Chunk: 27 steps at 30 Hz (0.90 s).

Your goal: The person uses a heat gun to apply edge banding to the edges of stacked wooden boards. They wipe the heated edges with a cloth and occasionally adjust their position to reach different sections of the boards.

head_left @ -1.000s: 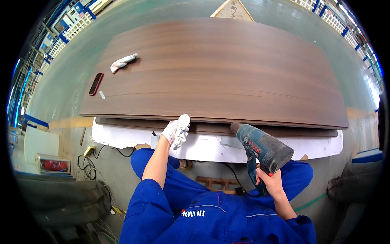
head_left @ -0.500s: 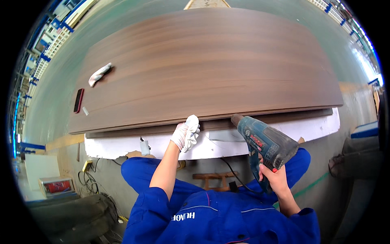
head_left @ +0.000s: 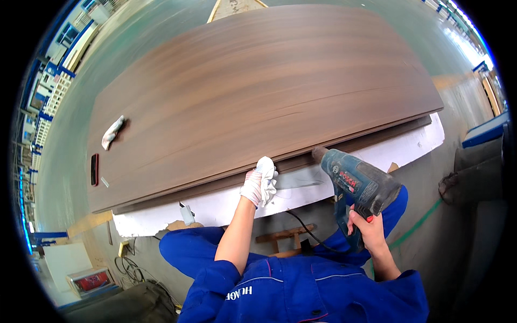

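While your gloved left hand [head_left: 259, 183] presses a white cloth [head_left: 267, 177] on the brown panel [head_left: 258, 91]'s near edge, your right hand [head_left: 365, 226] grips the blue-green heat gun [head_left: 358, 180], nozzle aimed left along that edge.

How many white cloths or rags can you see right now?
2. One crumpled white rag lies on the brown wood-grain panel near its left end; another white cloth is in the gloved left hand at the panel's near edge. Others may be hidden.

You are wearing a white glove on your left hand [head_left: 259, 183] and gripping a dark teal heat gun [head_left: 358, 180]; the panel [head_left: 258, 91] is showing brown wood grain, your sleeves [head_left: 215, 285] bright blue.
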Each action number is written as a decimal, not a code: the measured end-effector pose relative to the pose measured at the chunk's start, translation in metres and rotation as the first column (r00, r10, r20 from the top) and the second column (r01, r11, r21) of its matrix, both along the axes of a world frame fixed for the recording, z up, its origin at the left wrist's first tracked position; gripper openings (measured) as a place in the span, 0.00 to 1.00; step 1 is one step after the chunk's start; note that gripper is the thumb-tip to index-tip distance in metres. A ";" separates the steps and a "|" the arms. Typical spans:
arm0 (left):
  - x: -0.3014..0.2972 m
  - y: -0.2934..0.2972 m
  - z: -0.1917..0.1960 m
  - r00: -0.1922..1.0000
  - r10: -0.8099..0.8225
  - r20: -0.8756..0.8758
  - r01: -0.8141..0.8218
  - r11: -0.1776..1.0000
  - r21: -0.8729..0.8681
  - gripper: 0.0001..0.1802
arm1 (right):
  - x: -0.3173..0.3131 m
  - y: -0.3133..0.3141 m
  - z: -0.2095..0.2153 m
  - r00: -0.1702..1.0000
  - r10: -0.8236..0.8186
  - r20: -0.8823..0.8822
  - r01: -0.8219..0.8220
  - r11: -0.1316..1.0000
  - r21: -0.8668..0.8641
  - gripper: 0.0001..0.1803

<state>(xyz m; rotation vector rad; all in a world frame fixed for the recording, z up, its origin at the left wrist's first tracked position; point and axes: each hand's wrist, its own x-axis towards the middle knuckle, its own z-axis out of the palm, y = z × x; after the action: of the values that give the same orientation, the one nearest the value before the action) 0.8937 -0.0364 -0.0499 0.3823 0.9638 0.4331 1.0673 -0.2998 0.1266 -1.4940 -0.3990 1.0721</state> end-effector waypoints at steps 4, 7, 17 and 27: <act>0.018 -0.001 0.010 0.998 -0.070 0.005 0.070 0.996 -0.059 0.19 | 0.011 -0.005 0.001 0.999 -0.044 0.008 0.044 0.999 0.008 0.08; 0.034 -0.008 0.009 0.999 -0.054 0.008 0.054 0.998 -0.028 0.21 | 0.019 -0.011 -0.001 0.996 -0.094 -0.002 0.094 0.995 0.021 0.07; 0.113 -0.027 0.012 0.994 -0.070 0.089 0.082 0.986 -0.146 0.17 | 0.047 -0.026 -0.012 0.969 -0.242 -0.050 0.246 0.966 0.085 0.06; 0.222 -0.062 0.037 0.986 -0.162 -0.041 0.158 0.983 -0.090 0.19 | 0.085 -0.042 -0.033 0.921 -0.388 -0.014 0.387 0.913 0.128 0.08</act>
<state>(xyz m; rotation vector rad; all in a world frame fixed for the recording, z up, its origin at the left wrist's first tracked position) 1.1158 -0.0988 -0.0130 0.3901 0.9868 0.2366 1.1523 -0.3422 0.0931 -1.3913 -0.1633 0.7082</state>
